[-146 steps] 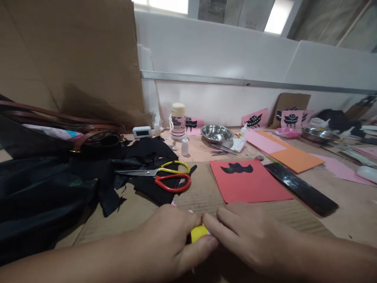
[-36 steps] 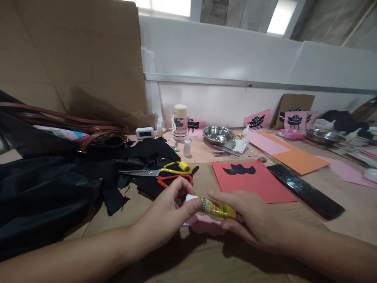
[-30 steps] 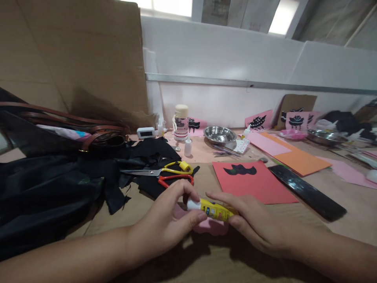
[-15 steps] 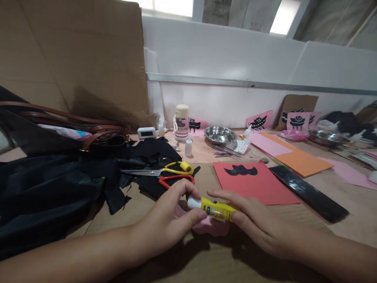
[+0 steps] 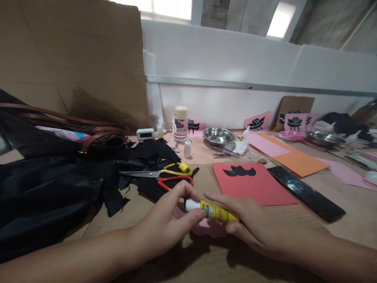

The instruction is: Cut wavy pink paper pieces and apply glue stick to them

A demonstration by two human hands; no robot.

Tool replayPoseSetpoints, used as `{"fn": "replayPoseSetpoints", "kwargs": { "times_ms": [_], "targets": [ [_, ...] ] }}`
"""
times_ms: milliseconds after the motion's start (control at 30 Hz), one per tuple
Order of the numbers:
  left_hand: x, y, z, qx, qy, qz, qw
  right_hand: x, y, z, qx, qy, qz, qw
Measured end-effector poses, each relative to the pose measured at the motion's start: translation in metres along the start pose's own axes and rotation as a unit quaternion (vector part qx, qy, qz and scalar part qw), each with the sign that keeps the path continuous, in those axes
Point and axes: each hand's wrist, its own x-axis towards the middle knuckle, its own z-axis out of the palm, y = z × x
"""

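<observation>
A yellow glue tube with a white cap [image 5: 219, 212] is held level between both hands. The thumb and fingers of my left hand [image 5: 176, 216] pinch it at the capped end. My right hand [image 5: 250, 222] grips the other end between thumb and fingers. Below the tube, a pink paper piece [image 5: 210, 228] is partly hidden by the hands. Scissors with yellow and red handles [image 5: 159, 173] lie on black cloth beyond my left hand. Past my right hand is a red sheet [image 5: 256, 188] bearing a black cut-out shape [image 5: 240, 170].
A black bag [image 5: 47, 196] and brown straps are at left. Farther back stand a cream-lidded bottle [image 5: 180, 124], a small white bottle [image 5: 187, 148] and a metal bowl [image 5: 219, 136]. A glossy black strip [image 5: 306, 193] and orange paper [image 5: 303, 159] lie at right.
The glue tube has turned slightly in my hands, and my right fingers have shifted a little along it. The view has moved slightly.
</observation>
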Motion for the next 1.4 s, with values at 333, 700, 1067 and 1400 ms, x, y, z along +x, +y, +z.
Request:
{"fn": "replayPoseSetpoints", "kwargs": {
  "times_ms": [333,700,1067,1400],
  "targets": [
    [0.003,-0.004,0.000,0.003,-0.013,-0.013,1.000,0.006,0.010,0.006,0.026,0.020,0.018,0.999],
    [-0.003,-0.001,-0.001,0.067,-0.005,0.067,0.996,0.001,0.007,0.002,0.018,-0.029,0.011,0.999],
    [0.004,-0.001,0.003,-0.105,-0.031,-0.065,0.992,0.004,0.012,0.009,-0.010,0.017,0.016,1.000],
    [-0.007,0.001,-0.006,0.132,-0.029,0.114,0.984,-0.005,0.011,0.004,-0.117,-0.035,-0.022,0.992]
  ]
}}
